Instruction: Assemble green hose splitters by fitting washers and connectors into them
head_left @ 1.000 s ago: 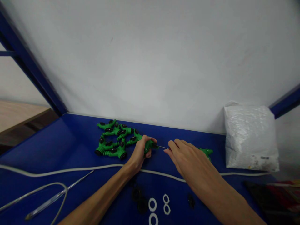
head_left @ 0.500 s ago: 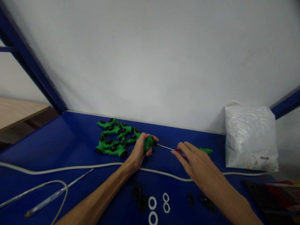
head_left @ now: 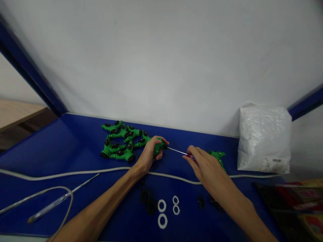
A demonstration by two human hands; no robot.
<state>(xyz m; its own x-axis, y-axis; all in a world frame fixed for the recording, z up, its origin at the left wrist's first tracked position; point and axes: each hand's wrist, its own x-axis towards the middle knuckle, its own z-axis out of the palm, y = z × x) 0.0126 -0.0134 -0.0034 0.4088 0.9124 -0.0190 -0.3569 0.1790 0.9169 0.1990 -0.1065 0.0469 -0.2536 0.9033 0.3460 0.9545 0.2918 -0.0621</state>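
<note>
On the blue desk (head_left: 75, 141), near the white wall, the left hand (head_left: 148, 155) is closed around a green fitting (head_left: 158, 148), pressing it down against the surface. The right hand (head_left: 205, 165) pinches a red-handled screwdriver (head_left: 180, 152) between thumb and fingertips; its thin metal shaft runs leftward and the tip meets the end of the held fitting. Whether the tip is seated inside the part cannot be made out.

Just beside the left hand, on its far left side, lies a pile of green fittings (head_left: 118, 144) with black caps and collars on them. One more green fitting (head_left: 218, 156) lies behind the right hand, apart from the pile.

Nearer the person, between the forearms, loose parts lie spread out: three white rings (head_left: 163, 205) and several black rings (head_left: 147, 200), with further small black pieces (head_left: 201, 201) toward the right forearm. By this showing, a batch has been dealt with, one piece is in hand, one waits alone, and a stock of rings remains unused.

A white cable (head_left: 63, 174) crosses the desk under both arms. A metal rod (head_left: 60, 201) lies at lower left. A white plastic bag (head_left: 264, 137) stands against the wall at right.
</note>
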